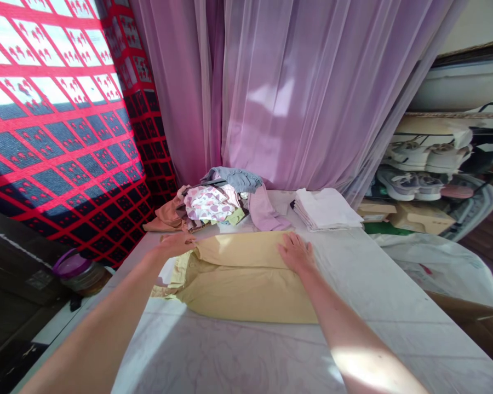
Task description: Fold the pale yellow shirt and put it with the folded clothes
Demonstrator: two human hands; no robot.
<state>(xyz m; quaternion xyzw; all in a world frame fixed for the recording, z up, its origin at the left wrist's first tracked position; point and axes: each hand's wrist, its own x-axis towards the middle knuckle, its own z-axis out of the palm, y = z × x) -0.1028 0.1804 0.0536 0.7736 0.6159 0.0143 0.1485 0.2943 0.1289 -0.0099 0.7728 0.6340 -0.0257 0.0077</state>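
Touching yellow garment (246, 295): left hand (179, 244), right hand (297, 253); carton (422, 217) print unclear.

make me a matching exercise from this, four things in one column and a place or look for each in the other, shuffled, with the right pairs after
Column one
1. garment
2. white stack
3. shoes
4. jar

Column two
a. above the cardboard boxes at the right
b. purple-lidded, at the left
c. pale yellow, under the right hand
d. on the table, right of the clothes pile

Right pairs: 1-c, 2-d, 3-a, 4-b
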